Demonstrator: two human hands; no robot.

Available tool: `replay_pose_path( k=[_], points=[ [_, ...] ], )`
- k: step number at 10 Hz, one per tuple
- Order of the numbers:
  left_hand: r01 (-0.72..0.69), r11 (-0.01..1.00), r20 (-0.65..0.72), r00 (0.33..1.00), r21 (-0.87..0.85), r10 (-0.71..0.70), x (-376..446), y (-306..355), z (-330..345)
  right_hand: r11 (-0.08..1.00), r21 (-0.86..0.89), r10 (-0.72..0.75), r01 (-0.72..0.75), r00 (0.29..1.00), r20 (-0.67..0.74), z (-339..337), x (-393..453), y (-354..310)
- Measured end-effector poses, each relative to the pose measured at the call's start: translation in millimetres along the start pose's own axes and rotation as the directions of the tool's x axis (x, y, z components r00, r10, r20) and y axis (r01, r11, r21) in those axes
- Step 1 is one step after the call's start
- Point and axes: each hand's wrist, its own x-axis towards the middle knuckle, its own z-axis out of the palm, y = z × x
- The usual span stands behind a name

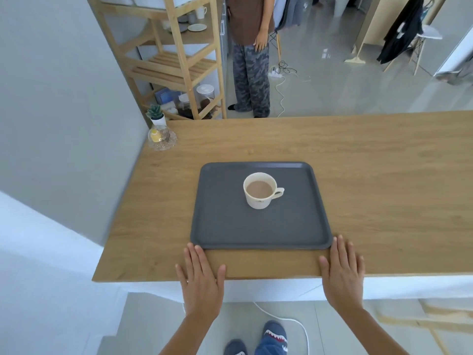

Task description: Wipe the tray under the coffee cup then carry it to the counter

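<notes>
Two flat hands, nothing held, at the near corners of the tray.

The left hand (201,279) and right hand (341,271) are laid open on the wooden desk (384,175), fingers (194,254) spread, just touching the tray (256,226) at lower centre. The tray is dark grey, square, round-cornered, matte, with a raised rim; it is judged stiff and light. The cup (259,190), nearly full, is judged spill-prone, so opposite side rims should be gripped and kept level. No cloth is seen.
</notes>
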Motion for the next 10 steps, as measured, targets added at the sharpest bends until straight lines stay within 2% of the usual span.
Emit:
replay_pose_path(
  k=[2,3,4,5,6,8,9,10],
  points=[
    [-0.203,0.976,0.027,0.979,0.078,0.201,-17,-8,4,0.999,0.003,0.033,-0.033,0.998,0.049,-1,-3,-3],
    [-0.345,0.936,0.039,0.939,0.069,0.343,-27,-8,3,0.999,0.021,0.048,-0.05,0.997,0.065,-6,-11,-12],
    [-0.459,0.887,0.049,0.888,0.046,0.457,-29,7,-1,0.997,0.015,-0.077,0.076,0.996,0.048,-4,-25,-30],
    [-0.434,0.901,0.004,0.901,0.032,0.434,-15,28,-9,0.979,-0.018,-0.199,0.202,0.975,0.097,-5,-28,-57],
    [-0.411,0.91,0.016,0.911,0.056,0.411,2,40,-9,0.964,-0.066,-0.249,0.258,0.961,0.12,0,-18,-78],
    [-0.363,0.927,0.062,0.931,0.097,0.359,10,44,4,0.965,-0.083,-0.232,0.249,0.957,0.175,4,-11,-81],
    [-0.372,0.923,0.057,0.928,0.098,0.368,8,45,0,0.967,0.01,-0.25,0.254,0.942,0.222,-3,-13,-84],
    [-0.384,0.921,0.005,0.923,0.063,0.385,8,46,5,0.926,0.318,-0.224,0.202,0.974,0.036,-33,-3,-98]
  ],
)
